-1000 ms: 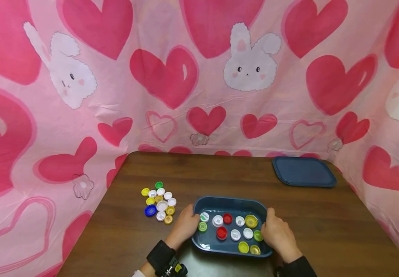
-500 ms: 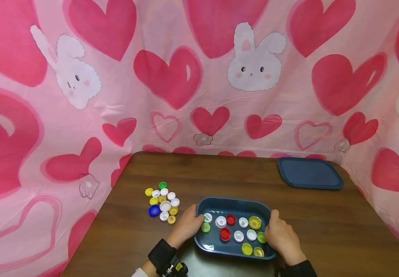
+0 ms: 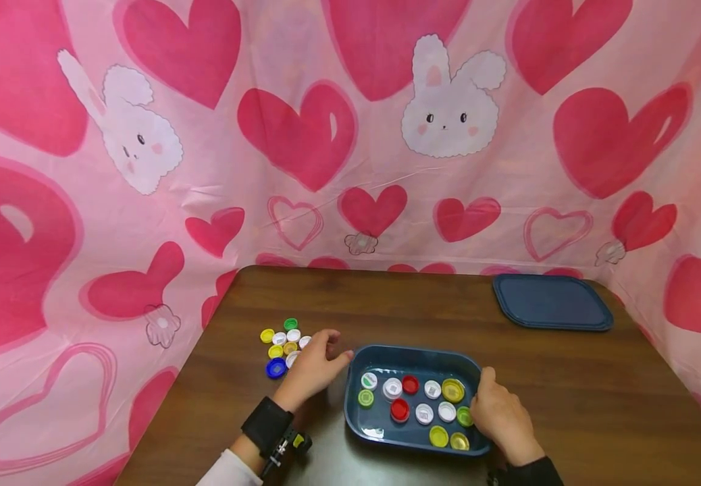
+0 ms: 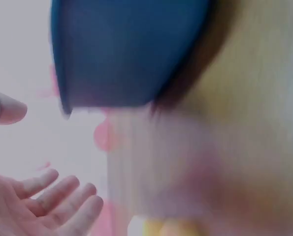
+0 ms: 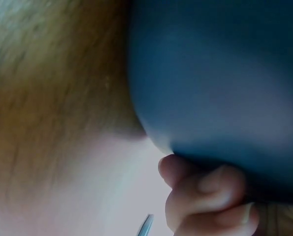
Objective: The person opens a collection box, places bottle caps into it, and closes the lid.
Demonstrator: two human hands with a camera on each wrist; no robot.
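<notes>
Our left hand hovers relaxed over the loose caps, holding nothing; right hand grips the blue tray with eleven caps inside.

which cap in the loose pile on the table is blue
The blue cap at the pile's near-left corner, by the left hand; the others showing are yellow, white, green or gold.

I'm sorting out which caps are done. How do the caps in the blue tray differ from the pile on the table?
The caps in the blue tray lie spread apart, by the right hand gripping the tray's rim; the caps in the pile are bunched together beside the left hand. The tray's caps include red ones; the pile shows a blue one. Both hold white, yellow and green caps.
</notes>
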